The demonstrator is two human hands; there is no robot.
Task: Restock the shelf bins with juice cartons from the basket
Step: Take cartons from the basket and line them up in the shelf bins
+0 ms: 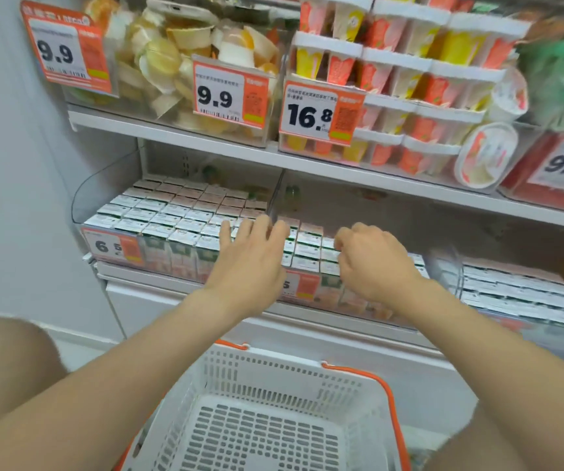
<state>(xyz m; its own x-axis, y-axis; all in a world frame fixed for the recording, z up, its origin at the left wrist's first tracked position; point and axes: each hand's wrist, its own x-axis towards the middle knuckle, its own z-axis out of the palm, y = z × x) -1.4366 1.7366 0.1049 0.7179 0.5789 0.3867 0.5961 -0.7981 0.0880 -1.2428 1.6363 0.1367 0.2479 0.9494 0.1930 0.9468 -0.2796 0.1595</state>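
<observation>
Small white-topped juice cartons [172, 215] fill a clear shelf bin [80, 205] on the lower shelf at the left. A second bin to its right holds a few rows of the same cartons [311, 246] at its front. My left hand [250, 263] lies flat with straight fingers on carton tops at the divider between the two bins. My right hand [369, 263] is over the second bin's cartons with fingers curled down onto their tops; whether it pinches one is hidden. The white basket [274, 379] with orange handles stands below, nothing visible inside.
The upper shelf [206, 144] carries clear bins of fruit cups and stacked pudding cups, with orange price tags 9.9 [229, 93] and 16.8 [321, 110]. A third bin of cartons [518, 287] sits at the right. A grey wall bounds the left.
</observation>
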